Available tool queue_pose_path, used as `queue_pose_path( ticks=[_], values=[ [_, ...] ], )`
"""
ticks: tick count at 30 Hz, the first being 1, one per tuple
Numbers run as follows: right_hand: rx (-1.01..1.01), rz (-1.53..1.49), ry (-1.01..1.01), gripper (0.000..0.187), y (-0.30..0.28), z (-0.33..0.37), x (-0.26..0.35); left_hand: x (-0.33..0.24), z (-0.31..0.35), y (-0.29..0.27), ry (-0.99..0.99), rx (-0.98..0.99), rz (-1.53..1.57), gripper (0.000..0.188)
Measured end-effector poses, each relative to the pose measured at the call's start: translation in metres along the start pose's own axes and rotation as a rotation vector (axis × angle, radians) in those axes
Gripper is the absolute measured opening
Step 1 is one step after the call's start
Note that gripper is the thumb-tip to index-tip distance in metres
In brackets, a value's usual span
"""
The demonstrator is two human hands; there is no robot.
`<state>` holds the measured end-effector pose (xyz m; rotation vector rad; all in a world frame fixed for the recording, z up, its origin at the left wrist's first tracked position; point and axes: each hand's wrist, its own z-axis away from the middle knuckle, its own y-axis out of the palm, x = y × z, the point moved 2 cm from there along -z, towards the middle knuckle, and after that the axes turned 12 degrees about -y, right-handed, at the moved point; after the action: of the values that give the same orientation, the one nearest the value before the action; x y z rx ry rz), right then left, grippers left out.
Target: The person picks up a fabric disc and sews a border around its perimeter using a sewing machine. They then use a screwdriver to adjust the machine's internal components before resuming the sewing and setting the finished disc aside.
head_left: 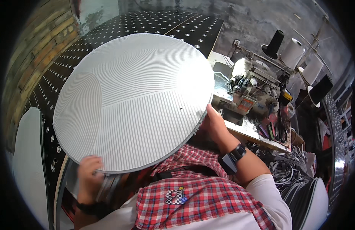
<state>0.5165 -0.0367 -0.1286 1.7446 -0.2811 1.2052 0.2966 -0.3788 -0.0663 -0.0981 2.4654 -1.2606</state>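
A large white-grey oval mat point(146, 126) with curved ridged grooves and a grey edge fills the middle of the view. Its far part lies over a black table, and its near edge reaches over my lap. My right hand point(217, 124) grips the right edge, thumb on top and the other fingers hidden beneath. At the near left edge is my left hand point(90, 173), slightly blurred, its fingers curled over the rim. A small dark spot marks the mat's surface right of centre.
The black table point(146, 23) is dotted with shiny metal balls. A sewing machine point(254, 82) with thread cones point(292, 53) stands at right, tools point(270, 130) beside it. Grey strips point(290, 165) heap below. Other pale mats stand at far left point(29, 153) and lower right point(317, 205).
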Motion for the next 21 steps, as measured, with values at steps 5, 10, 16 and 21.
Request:
queue_pose_path(
  ticks=[5, 10, 16, 21],
  values=[
    [-0.160, 0.074, 0.025, 0.024, 0.011, -0.012, -0.001, 0.143, 0.081, -0.036, -1.581, 0.222, 0.400, 0.053],
    [-0.223, -0.043, 0.025, 0.021, 0.016, 0.001, -0.001, 0.108, 0.044, 0.002, -1.229, -0.215, 1.303, 0.059],
    [-0.215, -0.295, 0.105, 0.031, 0.023, 0.041, 0.001, 0.141, 0.031, 0.018, -1.353, -0.312, 1.374, 0.051],
    [-0.371, -0.323, 0.094, 0.030, -0.010, 0.027, -0.007, 0.141, 0.019, 0.047, -1.298, -0.217, 1.439, 0.052]
  ],
)
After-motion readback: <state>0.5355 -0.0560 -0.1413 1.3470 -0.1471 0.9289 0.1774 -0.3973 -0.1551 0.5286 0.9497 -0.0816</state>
